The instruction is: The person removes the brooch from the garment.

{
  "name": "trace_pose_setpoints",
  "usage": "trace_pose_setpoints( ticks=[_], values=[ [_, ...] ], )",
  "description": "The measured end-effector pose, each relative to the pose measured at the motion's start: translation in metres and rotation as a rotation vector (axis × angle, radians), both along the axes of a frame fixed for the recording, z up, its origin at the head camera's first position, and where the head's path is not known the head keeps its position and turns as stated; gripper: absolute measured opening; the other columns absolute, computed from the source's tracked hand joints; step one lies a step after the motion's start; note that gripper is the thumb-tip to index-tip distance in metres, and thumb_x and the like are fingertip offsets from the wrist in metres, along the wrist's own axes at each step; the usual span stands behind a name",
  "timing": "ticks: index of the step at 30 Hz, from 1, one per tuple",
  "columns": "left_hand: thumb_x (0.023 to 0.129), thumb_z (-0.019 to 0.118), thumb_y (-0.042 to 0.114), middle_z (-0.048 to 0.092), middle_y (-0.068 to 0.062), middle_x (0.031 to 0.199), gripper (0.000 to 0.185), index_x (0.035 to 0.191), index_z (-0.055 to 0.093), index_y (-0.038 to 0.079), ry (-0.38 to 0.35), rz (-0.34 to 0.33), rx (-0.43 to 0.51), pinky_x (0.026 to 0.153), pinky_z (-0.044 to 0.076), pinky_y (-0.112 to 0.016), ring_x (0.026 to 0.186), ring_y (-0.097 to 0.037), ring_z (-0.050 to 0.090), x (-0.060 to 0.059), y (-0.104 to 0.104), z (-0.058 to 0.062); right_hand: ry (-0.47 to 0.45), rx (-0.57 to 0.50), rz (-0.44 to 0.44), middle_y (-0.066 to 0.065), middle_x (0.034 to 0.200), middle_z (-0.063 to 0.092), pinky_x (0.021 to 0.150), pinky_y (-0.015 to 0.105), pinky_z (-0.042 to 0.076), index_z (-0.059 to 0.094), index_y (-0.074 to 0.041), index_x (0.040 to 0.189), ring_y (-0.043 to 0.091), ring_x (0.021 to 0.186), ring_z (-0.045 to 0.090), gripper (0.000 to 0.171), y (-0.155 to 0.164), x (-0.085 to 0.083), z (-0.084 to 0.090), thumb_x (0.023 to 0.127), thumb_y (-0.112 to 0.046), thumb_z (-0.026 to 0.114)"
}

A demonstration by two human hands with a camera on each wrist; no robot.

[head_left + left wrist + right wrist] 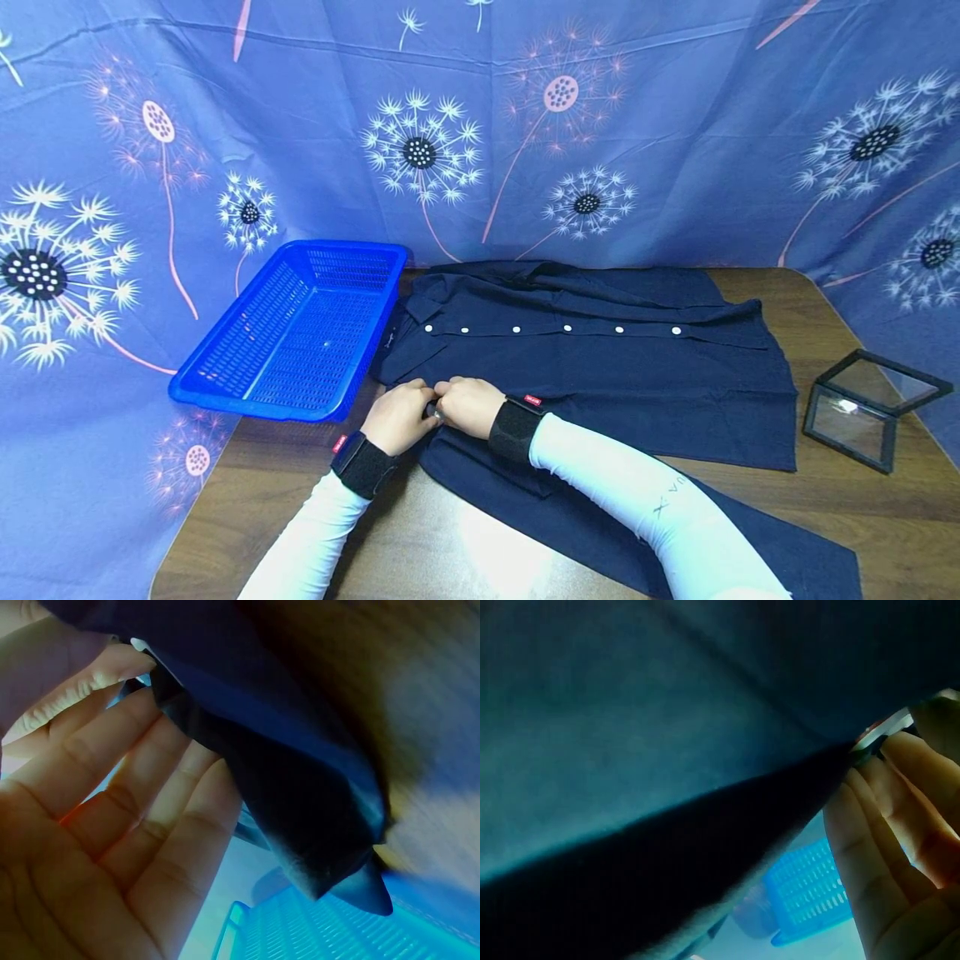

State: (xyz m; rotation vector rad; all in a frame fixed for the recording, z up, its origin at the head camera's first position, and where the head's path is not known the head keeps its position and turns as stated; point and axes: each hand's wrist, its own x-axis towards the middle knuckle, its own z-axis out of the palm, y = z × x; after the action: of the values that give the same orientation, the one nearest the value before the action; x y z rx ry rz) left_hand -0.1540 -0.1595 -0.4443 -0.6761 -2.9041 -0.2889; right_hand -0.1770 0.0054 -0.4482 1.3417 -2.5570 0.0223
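A dark navy shirt (600, 367) with a row of white buttons lies spread on the table, its collar toward the left. My left hand (400, 418) pinches the near edge of the shirt below the collar. Right beside it, my right hand (471, 406) pinches the same edge, the two hands nearly meeting. Between the fingertips shows a small pale, shiny piece (885, 729), mostly hidden by fingers and cloth; I cannot tell what it is. In the left wrist view, a fold of the shirt (285, 787) hangs past the extended fingers (187, 847). One sleeve (780, 533) stretches toward the front right under my right arm.
A blue perforated plastic basket (281, 414) stands left of the shirt. At the right lies a black hinged frame (855, 454) with clear panes. The wooden table (247, 500) reflects a bright glare in front. A blue dandelion-patterned cloth (480, 75) hangs behind.
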Motion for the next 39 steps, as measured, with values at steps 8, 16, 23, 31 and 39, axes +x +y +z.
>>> trace_pose_setpoints(
  ticks=[8,16,23,31,39],
  values=[
    [0.074,0.082,0.023,0.060,0.001,0.074,0.018,0.076,0.068,0.012,-0.015,-0.001,0.004,0.054,0.045,-0.035,0.067,-0.021,0.063,-0.0005,-0.0001,0.0009,-0.028,-0.014,-0.003,-0.003,0.084,0.063,0.063,0.033,0.054,0.072,-0.020,0.077,0.017,0.074,0.064,0.008,0.0009,-0.0015,0.0008,0.083,-0.026,0.073],
    [0.073,0.083,0.023,0.060,0.001,0.074,0.018,0.077,0.069,0.012,-0.017,-0.006,0.009,0.056,0.046,-0.036,0.068,-0.021,0.064,-0.0004,-0.0006,0.0011,-0.029,0.001,0.005,-0.003,0.085,0.063,0.064,0.032,0.053,0.074,-0.022,0.077,0.016,0.076,0.063,0.007,-0.0002,-0.0030,-0.0011,0.081,-0.028,0.074],
    [0.073,0.083,0.023,0.061,0.000,0.074,0.018,0.077,0.069,0.011,-0.006,-0.001,-0.003,0.056,0.047,-0.037,0.068,-0.023,0.065,-0.0005,0.0005,0.0013,0.011,-0.009,-0.034,-0.004,0.084,0.063,0.062,0.031,0.054,0.071,-0.020,0.078,0.015,0.075,0.063,0.010,-0.0016,-0.0008,-0.0020,0.083,-0.029,0.072],
    [0.071,0.084,0.022,0.061,0.000,0.075,0.020,0.079,0.070,0.011,0.003,-0.006,-0.002,0.057,0.048,-0.037,0.069,-0.022,0.065,0.0007,-0.0002,0.0009,0.026,-0.006,-0.039,-0.004,0.085,0.064,0.062,0.030,0.054,0.072,-0.020,0.078,0.014,0.075,0.064,0.011,-0.0026,-0.0006,-0.0040,0.083,-0.029,0.071],
    [0.071,0.084,0.023,0.062,0.000,0.074,0.020,0.078,0.070,0.012,0.015,-0.010,0.008,0.056,0.048,-0.037,0.069,-0.023,0.066,0.0001,-0.0002,-0.0002,0.010,0.002,-0.018,-0.004,0.086,0.064,0.064,0.031,0.054,0.072,-0.021,0.077,0.015,0.076,0.064,0.010,-0.0006,-0.0001,0.0001,0.082,-0.030,0.073]
  ],
)
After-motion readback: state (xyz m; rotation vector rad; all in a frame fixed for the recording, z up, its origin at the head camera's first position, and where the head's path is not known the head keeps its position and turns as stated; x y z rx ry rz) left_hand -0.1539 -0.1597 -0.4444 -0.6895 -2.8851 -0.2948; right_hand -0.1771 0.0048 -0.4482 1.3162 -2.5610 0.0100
